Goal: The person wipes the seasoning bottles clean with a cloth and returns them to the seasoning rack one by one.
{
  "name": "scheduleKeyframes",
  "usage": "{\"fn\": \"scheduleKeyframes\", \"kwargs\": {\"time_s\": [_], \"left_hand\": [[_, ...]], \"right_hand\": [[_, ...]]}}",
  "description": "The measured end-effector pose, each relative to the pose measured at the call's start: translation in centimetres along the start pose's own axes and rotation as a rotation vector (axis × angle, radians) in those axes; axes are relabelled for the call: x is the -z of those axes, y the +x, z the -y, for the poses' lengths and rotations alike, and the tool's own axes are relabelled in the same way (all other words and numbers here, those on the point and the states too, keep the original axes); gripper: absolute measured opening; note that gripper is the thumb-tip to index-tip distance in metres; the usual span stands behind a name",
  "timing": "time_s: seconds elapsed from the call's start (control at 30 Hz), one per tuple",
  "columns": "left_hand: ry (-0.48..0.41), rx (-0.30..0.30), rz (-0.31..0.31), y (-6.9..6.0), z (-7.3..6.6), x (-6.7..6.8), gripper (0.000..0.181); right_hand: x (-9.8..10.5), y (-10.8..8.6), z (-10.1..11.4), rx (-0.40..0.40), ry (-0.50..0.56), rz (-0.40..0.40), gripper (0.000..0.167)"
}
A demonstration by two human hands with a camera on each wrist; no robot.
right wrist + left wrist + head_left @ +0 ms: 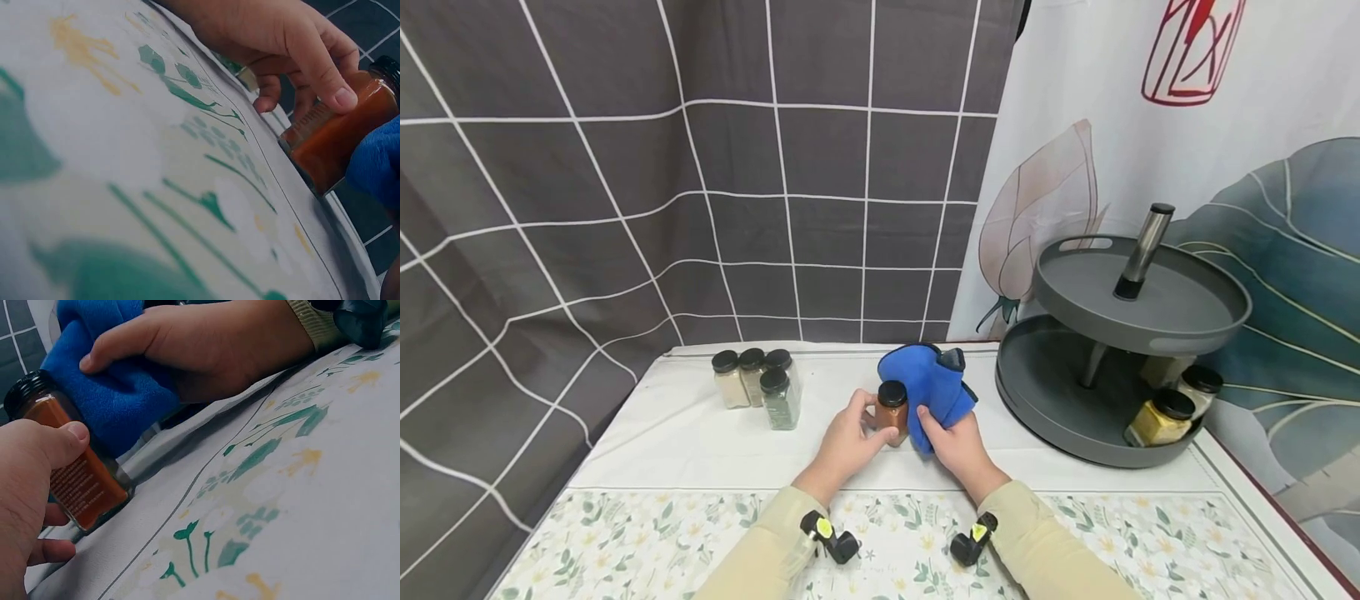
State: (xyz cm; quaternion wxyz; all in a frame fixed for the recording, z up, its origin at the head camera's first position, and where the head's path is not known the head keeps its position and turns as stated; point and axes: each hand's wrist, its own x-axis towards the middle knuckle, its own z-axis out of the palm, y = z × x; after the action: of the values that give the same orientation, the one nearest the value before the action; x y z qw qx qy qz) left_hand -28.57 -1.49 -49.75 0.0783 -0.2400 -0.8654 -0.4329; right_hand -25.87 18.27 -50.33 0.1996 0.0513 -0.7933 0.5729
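A glass spice jar point(892, 410) with a black lid and orange-red powder stands upright, or nearly so, on the white cloth. My left hand point(852, 437) holds it between thumb and fingers; the thumb lies across its printed side in the left wrist view. A blue cloth point(112, 381), bunched up with dark trim at its edges, is gripped by my right hand point(957, 446), thumb on top. The blue cloth touches the jar's right side. In the right wrist view the jar point(347, 137) shows with the cloth against it, and most of my right hand is out of frame.
Several black-lidded spice jars point(781, 400) stand grouped at the back left. On the right is a grey two-tier round tray point(1045, 417) with a metal post; its lower tier carries a yellow-powder jar point(1161, 418) and others. A grey checked curtain point(820, 225) hangs behind.
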Motion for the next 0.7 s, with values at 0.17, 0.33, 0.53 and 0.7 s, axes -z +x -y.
{"fn": "scheduleKeyframes", "kwargs": {"time_s": [0.17, 0.33, 0.53, 0.7], "left_hand": [[0.010, -0.052, 0.000, 0.01, 0.09, -0.16, 0.038], [-0.027, -0.042, -0.019, 0.16, 0.34, -0.37, 0.045], [-0.048, -0.033, -0.026, 0.48, 0.37, -0.39, 0.064], [-0.066, -0.016, -0.024, 0.56, 0.29, -0.47, 0.058]], "right_hand": [[-0.17, 0.23, -0.12, -0.060, -0.086, 0.036, 0.038], [0.01, -0.04, 0.24, -0.057, -0.024, 0.016, 0.038], [-0.09, -0.12, 0.54, -0.054, 0.032, 0.007, 0.042], [-0.16, 0.04, -0.06, -0.065, 0.004, 0.054, 0.037]]}}
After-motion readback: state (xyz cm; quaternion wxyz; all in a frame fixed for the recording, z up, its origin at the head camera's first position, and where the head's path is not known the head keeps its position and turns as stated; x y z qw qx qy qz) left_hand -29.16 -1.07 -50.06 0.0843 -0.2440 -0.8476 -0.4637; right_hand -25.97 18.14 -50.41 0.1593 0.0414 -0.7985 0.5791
